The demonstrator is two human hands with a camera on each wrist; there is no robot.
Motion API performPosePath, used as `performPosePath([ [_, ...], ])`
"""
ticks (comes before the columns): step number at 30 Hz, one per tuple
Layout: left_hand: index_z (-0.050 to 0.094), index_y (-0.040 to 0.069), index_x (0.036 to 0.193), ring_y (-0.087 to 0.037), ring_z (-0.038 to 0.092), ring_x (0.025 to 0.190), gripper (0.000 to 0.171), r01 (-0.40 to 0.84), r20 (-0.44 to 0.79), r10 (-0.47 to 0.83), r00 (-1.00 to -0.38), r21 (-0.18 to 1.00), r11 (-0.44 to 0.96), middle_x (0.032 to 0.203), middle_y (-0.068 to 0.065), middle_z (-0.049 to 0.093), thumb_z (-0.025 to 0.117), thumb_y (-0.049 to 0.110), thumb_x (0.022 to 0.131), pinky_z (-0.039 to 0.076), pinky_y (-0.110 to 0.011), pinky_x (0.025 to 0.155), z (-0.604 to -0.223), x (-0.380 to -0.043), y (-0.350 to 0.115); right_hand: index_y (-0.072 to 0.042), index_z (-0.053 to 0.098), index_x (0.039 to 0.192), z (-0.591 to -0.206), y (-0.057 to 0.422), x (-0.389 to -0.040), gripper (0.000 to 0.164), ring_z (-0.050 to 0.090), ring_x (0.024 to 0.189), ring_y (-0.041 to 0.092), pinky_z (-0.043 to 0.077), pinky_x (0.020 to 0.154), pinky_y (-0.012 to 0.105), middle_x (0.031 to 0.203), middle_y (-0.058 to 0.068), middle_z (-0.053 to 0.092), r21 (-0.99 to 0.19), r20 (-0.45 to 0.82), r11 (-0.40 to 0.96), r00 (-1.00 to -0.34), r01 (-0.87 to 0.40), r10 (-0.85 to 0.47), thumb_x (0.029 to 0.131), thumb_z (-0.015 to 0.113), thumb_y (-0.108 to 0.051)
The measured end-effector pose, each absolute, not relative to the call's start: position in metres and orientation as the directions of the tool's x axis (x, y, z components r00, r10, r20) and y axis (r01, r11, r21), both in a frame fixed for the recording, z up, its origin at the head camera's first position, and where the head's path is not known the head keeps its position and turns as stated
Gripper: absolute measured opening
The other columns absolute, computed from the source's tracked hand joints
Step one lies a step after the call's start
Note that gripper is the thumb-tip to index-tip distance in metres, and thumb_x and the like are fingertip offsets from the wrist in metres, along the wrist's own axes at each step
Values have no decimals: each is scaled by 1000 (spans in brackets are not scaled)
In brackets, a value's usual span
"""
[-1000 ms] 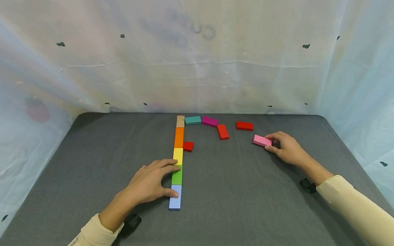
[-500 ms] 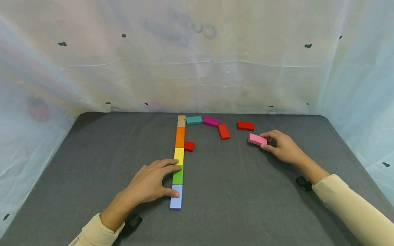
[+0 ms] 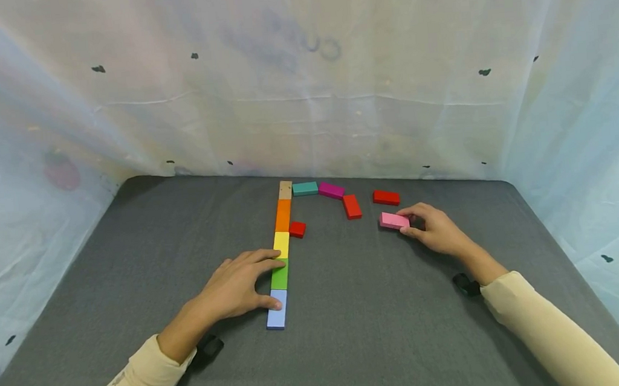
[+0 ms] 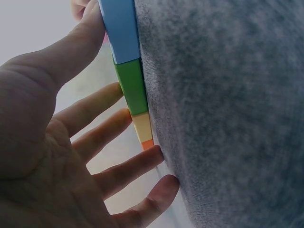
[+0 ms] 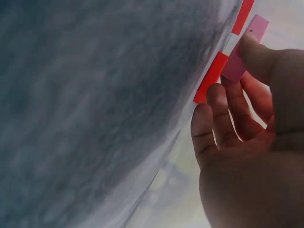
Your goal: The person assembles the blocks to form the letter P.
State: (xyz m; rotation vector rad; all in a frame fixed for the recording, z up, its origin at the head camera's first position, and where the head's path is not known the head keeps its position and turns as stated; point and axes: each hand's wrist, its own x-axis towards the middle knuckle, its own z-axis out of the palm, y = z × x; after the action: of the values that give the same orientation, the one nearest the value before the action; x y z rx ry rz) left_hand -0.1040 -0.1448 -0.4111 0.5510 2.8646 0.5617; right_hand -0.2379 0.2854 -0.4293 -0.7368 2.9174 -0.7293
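Observation:
My left hand (image 3: 234, 287) rests with spread, fairly straight fingers along a row of flat blocks. Its thumb touches the light blue block (image 3: 277, 316), while fingertips lie at the green block (image 3: 280, 278) and the yellow block (image 3: 280, 241). The orange block (image 3: 283, 215) and a tan block (image 3: 285, 190) continue the row away from me. My right hand (image 3: 437, 232) pinches a pink block (image 3: 393, 220) by its right end, between thumb and fingers, slightly above the cloth. In the right wrist view, the pink block (image 5: 246, 50) overlaps a red block (image 5: 211, 78) behind it.
A teal block (image 3: 305, 188) and a magenta block (image 3: 331, 190) lead right from the tan one. A red block (image 3: 351, 206) is angled beside the magenta; another red block (image 3: 385, 197) lies farther right. A small red block (image 3: 297, 229) sits by the row. Curtains surround the grey cloth (image 3: 343, 348).
My right hand has carried the pink block leftward, close in front of the right-hand red block. The left hand has stayed in place on the row.

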Motion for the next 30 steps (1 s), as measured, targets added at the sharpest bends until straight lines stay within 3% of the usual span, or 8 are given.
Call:
performPosePath([
  [12, 60, 26, 138, -30, 44, 141, 76, 326, -94, 390, -916, 392, 860, 154, 4, 46, 85, 51, 71, 34, -73, 105, -412, -103, -144, -11, 63, 130, -429, 267, -236, 39, 56, 102, 25, 44, 82, 40, 118, 11, 63, -460, 77, 754, -867, -469, -492, 94, 70, -23],
  [25, 59, 26, 139, -30, 43, 142, 77, 321, -96, 385, -918, 392, 863, 154, 5, 46, 85, 51, 71, 32, -75, 105, -411, -104, -145, -9, 64, 128, -426, 235, -239, 39, 57, 112, 29, 46, 99, 54, 124, 13, 64, -454, 120, 700, -816, -551, -565, 93, 71, -23],
  [30, 59, 27, 139, -30, 43, 142, 77, 309, -105, 375, -921, 388, 868, 154, 5, 45, 85, 51, 70, 32, -74, 106, -411, -103, -147, -7, 63, 128, -425, 218, -241, 40, 56, 117, 29, 44, 104, 53, 125, 13, 64, -438, 125, 675, -784, -593, -608, 93, 71, -24],
])
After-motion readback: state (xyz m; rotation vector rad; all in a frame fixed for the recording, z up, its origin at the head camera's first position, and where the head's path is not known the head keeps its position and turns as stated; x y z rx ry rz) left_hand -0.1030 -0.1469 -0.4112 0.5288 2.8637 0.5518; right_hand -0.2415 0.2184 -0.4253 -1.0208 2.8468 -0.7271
